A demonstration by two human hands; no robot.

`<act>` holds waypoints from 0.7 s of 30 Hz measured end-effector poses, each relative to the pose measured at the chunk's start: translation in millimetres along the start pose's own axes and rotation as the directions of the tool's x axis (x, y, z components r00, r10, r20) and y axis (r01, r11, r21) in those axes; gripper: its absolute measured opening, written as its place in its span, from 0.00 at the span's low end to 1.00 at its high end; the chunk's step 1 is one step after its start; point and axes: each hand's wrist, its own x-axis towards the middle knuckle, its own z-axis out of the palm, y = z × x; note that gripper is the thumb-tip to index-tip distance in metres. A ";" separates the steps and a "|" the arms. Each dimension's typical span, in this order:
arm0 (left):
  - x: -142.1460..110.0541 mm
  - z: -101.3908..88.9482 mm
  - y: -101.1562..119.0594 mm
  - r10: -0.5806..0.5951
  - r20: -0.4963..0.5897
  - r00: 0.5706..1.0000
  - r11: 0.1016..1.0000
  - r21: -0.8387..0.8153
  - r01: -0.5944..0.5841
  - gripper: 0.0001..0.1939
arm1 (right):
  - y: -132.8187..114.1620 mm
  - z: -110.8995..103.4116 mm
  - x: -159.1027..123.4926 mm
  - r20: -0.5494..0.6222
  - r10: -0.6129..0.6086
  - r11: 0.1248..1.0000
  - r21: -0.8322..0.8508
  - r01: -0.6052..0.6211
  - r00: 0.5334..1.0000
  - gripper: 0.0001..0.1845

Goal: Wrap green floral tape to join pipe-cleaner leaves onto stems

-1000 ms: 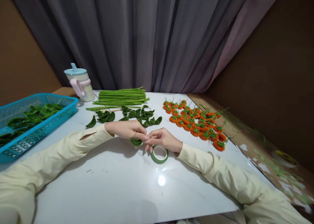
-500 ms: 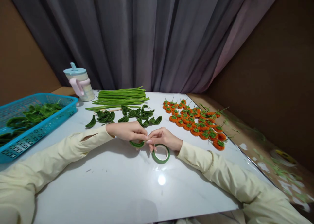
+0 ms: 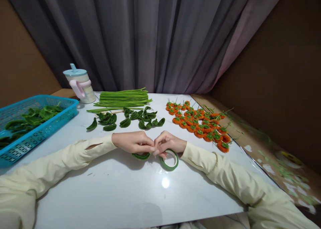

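Directions are read from the meeting fingertips, with twelve o'clock toward the curtain (image 3: 145,38). Between nine and ten o'clock lies the blue basket (image 3: 37,136), holding green leaf pieces (image 3: 35,117), its walls presumably there to stop them scattering. At ten o'clock the lidded cup (image 3: 79,86) stands upright at the worktop's (image 3: 107,195) far edge, probably to be out of the way. At eleven o'clock the green stems (image 3: 122,98) lie side by side, likely to avoid tangling, with loose dark leaves (image 3: 124,123) nearer the hands, presumably for easy picking. The left hand (image 3: 134,142) has its grip closed on a dark green leaf (image 3: 140,156), just below its fingers, perhaps to steady it. The right hand (image 3: 170,144) pinches against the left fingertips; what lies between is too small to tell. Its grip also seems closed about the roll of green tape (image 3: 166,167), at four o'clock, probably keeping it close. Orange flower heads (image 3: 199,134) sit grouped at two o'clock, apparently separated from the greenery by kind.
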 end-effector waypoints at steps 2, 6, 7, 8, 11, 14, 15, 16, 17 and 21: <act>0.9 3.1 -0.2 0.015 -0.002 1.000 1.000 -0.007 -0.015 0.17 | -0.8 -1.3 0.0 0.032 0.013 1.000 -0.011 -0.013 0.999 0.05; 2.5 10.2 -3.4 0.000 -0.006 1.000 0.997 -0.077 -0.001 0.18 | -2.7 -4.3 0.4 0.107 0.055 0.998 -0.041 -0.051 0.993 0.05; 2.8 12.0 -5.0 -0.013 -0.010 1.000 0.994 -0.110 0.012 0.18 | -2.8 -5.2 0.4 0.124 0.062 0.997 -0.044 -0.057 0.990 0.05; 3.1 13.6 -7.1 -0.031 -0.016 0.999 0.988 -0.149 0.028 0.18 | -2.8 -6.2 0.4 0.133 0.064 0.997 -0.040 -0.059 0.989 0.05; 3.5 18.6 -15.2 -0.106 -0.075 0.992 0.951 -0.299 0.079 0.19 | -1.1 -10.0 0.2 0.124 0.057 0.998 -0.016 -0.055 0.991 0.06; 3.1 24.1 -23.1 -0.183 -0.206 0.961 0.917 -0.388 0.091 0.19 | 1.8 -14.6 0.1 0.105 0.033 0.999 0.020 -0.035 0.994 0.07; 2.9 25.9 -25.2 -0.190 -0.254 0.948 0.921 -0.381 0.083 0.20 | 2.7 -16.0 0.2 0.103 0.026 0.999 0.035 -0.030 0.994 0.07; 2.7 27.6 -26.8 -0.186 -0.296 0.937 0.930 -0.361 0.071 0.20 | 3.4 -17.3 0.4 0.103 0.023 0.998 0.049 -0.028 0.994 0.08; 2.6 29.0 -28.1 -0.172 -0.326 0.930 0.941 -0.335 0.056 0.20 | 3.9 -18.4 0.6 0.105 0.022 0.998 0.060 -0.029 0.994 0.09; 2.9 32.0 -30.1 -0.127 -0.355 0.926 0.961 -0.277 0.025 0.21 | 3.6 -20.6 1.5 0.129 0.029 0.996 0.075 -0.039 0.991 0.10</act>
